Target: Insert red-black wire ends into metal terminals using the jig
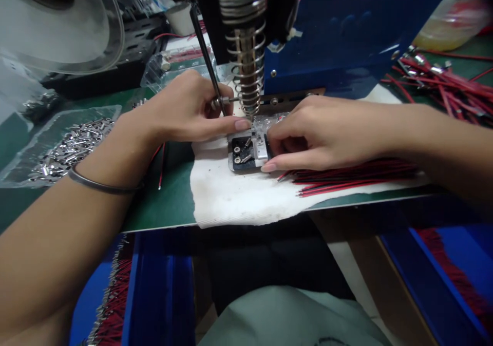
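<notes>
A small metal fixture (262, 151) sits on a dark base (241, 167) beneath the spring-wrapped head (247, 69) of a bench machine. Screws and tiny metal pieces show on the base. My left hand (192, 107) comes in from the left, its thumb tip at the fixture's back edge beside the head and its other fingers curled near a thin rod. Whatever it pinches is hidden. From the right, my right hand (319, 133) has its fingers bent against the fixture's side, thumb low at the front corner. I cannot make out what lies between those fingers.
Red and black wires (346, 181) lie on white paper (231, 207) under my right wrist. A clear tray (19, 153) of small metal parts stands left. More red wires (454, 89) are piled right of the blue machine housing (331, 38). Blue bins (154, 284) sit below the table edge.
</notes>
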Tool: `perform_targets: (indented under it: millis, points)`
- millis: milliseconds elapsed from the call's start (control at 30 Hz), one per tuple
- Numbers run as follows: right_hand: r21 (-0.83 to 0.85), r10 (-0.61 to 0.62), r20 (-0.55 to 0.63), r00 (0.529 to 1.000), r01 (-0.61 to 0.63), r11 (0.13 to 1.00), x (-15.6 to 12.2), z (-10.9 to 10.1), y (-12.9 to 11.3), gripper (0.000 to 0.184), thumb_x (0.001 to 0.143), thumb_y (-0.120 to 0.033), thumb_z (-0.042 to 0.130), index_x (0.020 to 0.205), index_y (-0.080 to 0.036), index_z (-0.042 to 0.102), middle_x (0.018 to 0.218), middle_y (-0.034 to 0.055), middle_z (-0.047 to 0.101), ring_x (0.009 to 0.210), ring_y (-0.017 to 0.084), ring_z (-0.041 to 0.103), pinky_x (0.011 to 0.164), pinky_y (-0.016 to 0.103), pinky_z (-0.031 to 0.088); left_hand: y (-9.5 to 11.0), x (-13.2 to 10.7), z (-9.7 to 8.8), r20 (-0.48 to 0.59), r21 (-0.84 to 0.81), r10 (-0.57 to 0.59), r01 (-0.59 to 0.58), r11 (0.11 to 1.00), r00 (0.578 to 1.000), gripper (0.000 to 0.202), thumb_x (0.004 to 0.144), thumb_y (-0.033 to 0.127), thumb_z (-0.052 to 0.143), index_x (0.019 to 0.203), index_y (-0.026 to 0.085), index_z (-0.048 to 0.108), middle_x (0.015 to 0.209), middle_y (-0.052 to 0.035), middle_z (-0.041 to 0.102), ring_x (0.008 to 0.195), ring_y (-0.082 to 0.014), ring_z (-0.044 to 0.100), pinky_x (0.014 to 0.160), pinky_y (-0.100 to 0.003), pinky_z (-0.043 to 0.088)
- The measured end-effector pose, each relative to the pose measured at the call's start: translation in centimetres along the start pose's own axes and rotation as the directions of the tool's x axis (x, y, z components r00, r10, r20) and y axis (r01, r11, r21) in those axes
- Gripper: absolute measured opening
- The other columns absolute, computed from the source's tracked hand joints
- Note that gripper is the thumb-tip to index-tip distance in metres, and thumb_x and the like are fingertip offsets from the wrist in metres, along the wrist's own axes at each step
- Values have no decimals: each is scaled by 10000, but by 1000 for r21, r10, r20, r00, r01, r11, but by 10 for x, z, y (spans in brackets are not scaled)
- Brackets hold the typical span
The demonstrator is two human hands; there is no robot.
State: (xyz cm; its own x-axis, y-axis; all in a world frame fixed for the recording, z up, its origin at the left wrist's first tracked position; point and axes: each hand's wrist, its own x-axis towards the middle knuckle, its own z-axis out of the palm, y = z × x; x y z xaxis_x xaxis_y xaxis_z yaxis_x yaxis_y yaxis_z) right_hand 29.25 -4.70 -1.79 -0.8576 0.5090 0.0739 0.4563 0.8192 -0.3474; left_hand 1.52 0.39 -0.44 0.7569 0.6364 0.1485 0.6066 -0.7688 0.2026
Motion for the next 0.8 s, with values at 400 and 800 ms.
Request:
perform_targets:
  millis: [400, 800]
  points:
    - [-16, 146, 90, 985, -145, 989, 4, -7, -13, 482, 1085, -605, 644, 930, -162, 754, 829, 18, 732, 749, 116, 563, 808, 326, 406, -11, 3, 9, -124, 62, 107, -100, 993, 987, 1016, 884, 1091, 347, 798, 151, 722, 646, -13, 581, 630, -102, 521, 709, -278, 417]
    - [-22, 111, 82, 991, -109, 994, 2, -5, -8, 492, 1085, -623, 608, 943, -180, 767, 814, 23, 725, 764, 140, 579, 815, 341, 377, -10, 2, 9, -112, 27, 89, -86, 996, 990, 1036, 875, 1095, 376, 828, 130, 749, 621, 19, 550, 576, -74, 557, 632, -215, 435]
